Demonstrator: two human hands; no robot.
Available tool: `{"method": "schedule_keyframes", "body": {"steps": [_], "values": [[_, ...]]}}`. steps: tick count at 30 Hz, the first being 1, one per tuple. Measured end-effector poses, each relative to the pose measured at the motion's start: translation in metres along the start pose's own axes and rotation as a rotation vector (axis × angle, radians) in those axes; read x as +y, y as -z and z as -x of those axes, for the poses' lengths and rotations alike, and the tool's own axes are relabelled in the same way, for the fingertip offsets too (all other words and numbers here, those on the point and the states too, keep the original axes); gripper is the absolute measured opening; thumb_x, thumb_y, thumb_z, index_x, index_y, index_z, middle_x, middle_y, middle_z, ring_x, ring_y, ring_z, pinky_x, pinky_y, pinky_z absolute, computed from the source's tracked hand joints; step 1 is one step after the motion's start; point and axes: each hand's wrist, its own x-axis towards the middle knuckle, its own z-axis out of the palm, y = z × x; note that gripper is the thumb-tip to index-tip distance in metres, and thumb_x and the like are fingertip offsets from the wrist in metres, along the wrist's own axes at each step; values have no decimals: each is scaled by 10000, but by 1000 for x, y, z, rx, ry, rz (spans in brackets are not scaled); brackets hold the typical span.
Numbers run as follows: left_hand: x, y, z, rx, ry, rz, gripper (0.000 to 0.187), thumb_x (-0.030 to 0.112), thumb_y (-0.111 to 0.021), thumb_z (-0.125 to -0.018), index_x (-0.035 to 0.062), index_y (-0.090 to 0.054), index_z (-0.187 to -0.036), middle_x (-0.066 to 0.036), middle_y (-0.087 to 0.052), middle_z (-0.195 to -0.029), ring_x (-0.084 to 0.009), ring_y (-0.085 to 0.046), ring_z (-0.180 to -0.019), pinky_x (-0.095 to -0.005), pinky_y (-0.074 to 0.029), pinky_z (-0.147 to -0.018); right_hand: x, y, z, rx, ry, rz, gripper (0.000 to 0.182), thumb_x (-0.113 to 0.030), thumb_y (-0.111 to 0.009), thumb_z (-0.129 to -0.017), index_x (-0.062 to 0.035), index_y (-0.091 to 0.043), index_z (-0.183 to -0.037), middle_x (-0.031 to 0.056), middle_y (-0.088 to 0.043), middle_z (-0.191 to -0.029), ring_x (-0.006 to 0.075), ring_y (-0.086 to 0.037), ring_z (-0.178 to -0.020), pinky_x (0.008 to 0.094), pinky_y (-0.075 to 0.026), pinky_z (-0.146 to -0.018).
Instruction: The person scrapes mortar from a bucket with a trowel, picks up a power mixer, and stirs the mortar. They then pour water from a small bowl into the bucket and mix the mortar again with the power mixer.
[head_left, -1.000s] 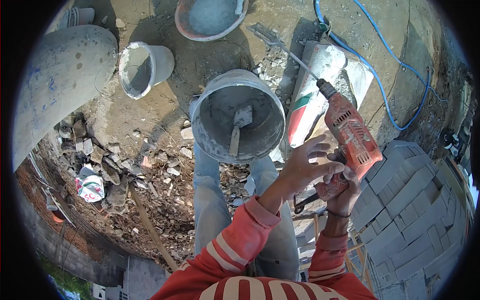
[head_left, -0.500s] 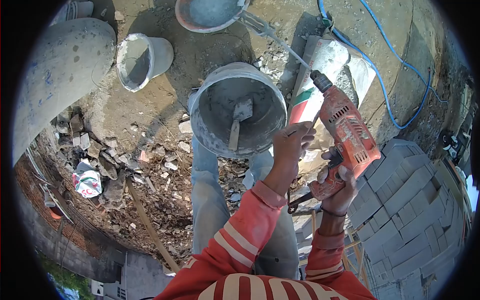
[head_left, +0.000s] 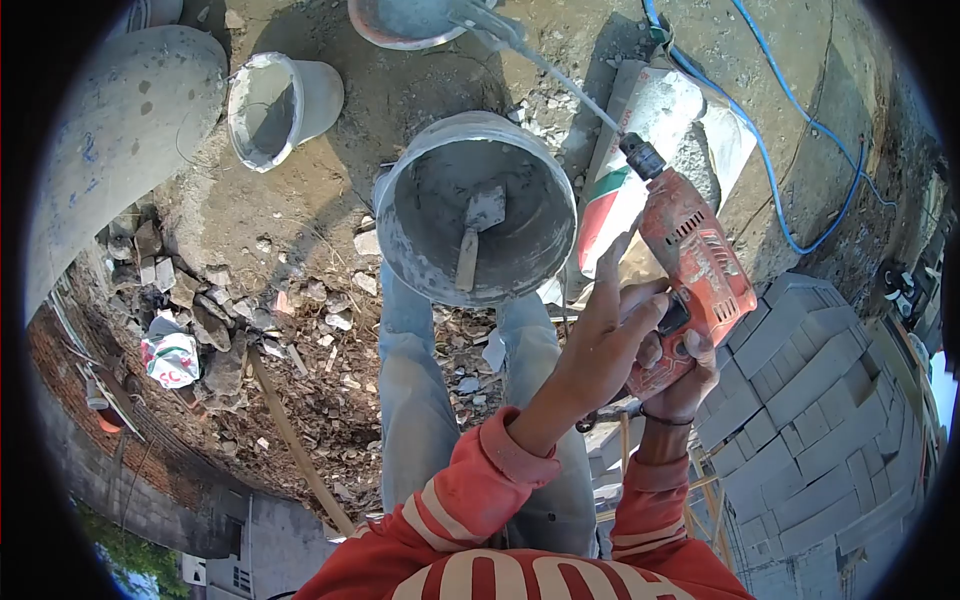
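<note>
A red, cement-smeared drill (head_left: 700, 260) with a long mixing paddle (head_left: 560, 78) is held up on the right. My right hand (head_left: 682, 385) is wrapped round its handle. My left hand (head_left: 612, 335) lies against the drill near the trigger, fingers partly stretched toward the drill body; whether it grips anything is unclear. The paddle's far end is over a basin (head_left: 408, 42) at the top. Between my knees and the basin stands a large bucket (head_left: 392, 235) with grey mix inside. A trowel (head_left: 484, 208) leans in it.
A smaller white bucket (head_left: 322, 100) stands upper left. An opened cement bag (head_left: 625, 130) lies behind the drill, beside a blue hose (head_left: 765, 165). Grey blocks (head_left: 820, 400) are stacked at right. Rubble (head_left: 200, 310) and a wooden stick (head_left: 290, 430) lie at left.
My left hand has moved from beside the drill's front down and right, onto the handle area. The drill has shifted slightly, and the view has moved a little.
</note>
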Motion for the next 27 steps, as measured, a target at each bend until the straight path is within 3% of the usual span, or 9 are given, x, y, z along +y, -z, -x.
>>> {"method": "schedule_keyframes", "body": {"steps": [4, 5, 8, 10, 12, 14, 17, 20, 27], "values": [[18, -23, -17, 38, 38, -36, 839, 473, -465, -1017, -73, -90, -1533, -297, -260, -1538, -264, -342, -1423, -388, -315, -1137, 19, 16, 6, -369, 41, 31, 669, -206, -608, -827, 41, -413, -1418, 165, -626, -1197, 225, -663, -949, 309, -562, -850], [12, -15, -33, 132, 88, 215, 859, 490, -446, -1021, -67, -53, -1544, -288, -247, -1547, -278, -316, -1436, -384, -278, -1156, 23, 6, 16, 105, 70, 200, 712, -172, -623, -806, 29, -374, -1442, 167, -600, -1244, 250, -644, -1043, 328, -556, -880], [2, -9, -65, 379, 68, 336, 870, 538, -392, -1028, -44, -28, -1562, -264, -218, -1573, -296, -279, -1456, -373, -232, -1180, 27, -19, 27, 52, 70, 374, 750, -130, -637, -785, 14, -341, -1459, 173, -573, -1293, 264, -636, -1080, 340, -547, -901], [7, -9, -72, 471, -17, 303, 865, 532, -385, -1032, -63, -36, -1553, -280, -218, -1562, -329, -310, -1429, -398, -246, -1171, 40, -27, 24, 140, 148, 383, 793, -97, -644, -771, -4, -302, -1481, 179, -559, -1313, 262, -630, -1074, 355, -550, -895], [9, -9, -77, 551, -92, 266, 860, 525, -379, -1035, -82, -44, -1545, -296, -219, -1551, -361, -340, -1401, -423, -261, -1161, 48, -37, 19, 259, 337, 357, 676, -101, -662, -760, 37, -396, -1366, 200, -593, -1168, 226, -672, -763, 326, -577, -707], [11, -6, -83, 600, -140, 248, 859, 521, -375, -1037, -92, -48, -1540, -304, -219, -1545, -377, -356, -1387, -435, -268, -1156, 41, -31, 25, 175, 258, 349, 670, -105, -656, -763, 42, -395, -1362, 205, -590, -1160, 224, -668, -730, 320, -575, -661], [6, 3, -92, 656, -562, -342, 768, 372, -450, -1032, -116, -103, -1513, -337, -300, -1411, -413, -416, -1276, -508, -332, -1065, 37, -27, 26, 100, 187, 310, 660, -122, -648, -769, 50, -400, -1356, 207, -587, -1133, 220, -664, -688, 308, -569, -592], [-8, 31, -101, 750, -532, -850, 730, 207, -526, -983, -52, -120, -1531, -276, -376, -1363, -354, -451, -1228, -467, -362, -1064, 32, -15, 25, 108, 198, 293, 661, -168, -648, -775, 60, -412, -1349, 198, -587, -1071, 225, -655, -651, 308, -561, -560], [16, 9, -67, 640, -594, -491, 678, 162, -543, -956, -85, -201, -1487, -262, -399, -1292, -353, -454, -1175, -505, -351, -1000, 29, -2, 17, -12, 208, 247, 627, -149, -595, -831, 55, -341, -1367, 214, -580, -1101, 232, -666, -675, 383, -599, -511]]}}
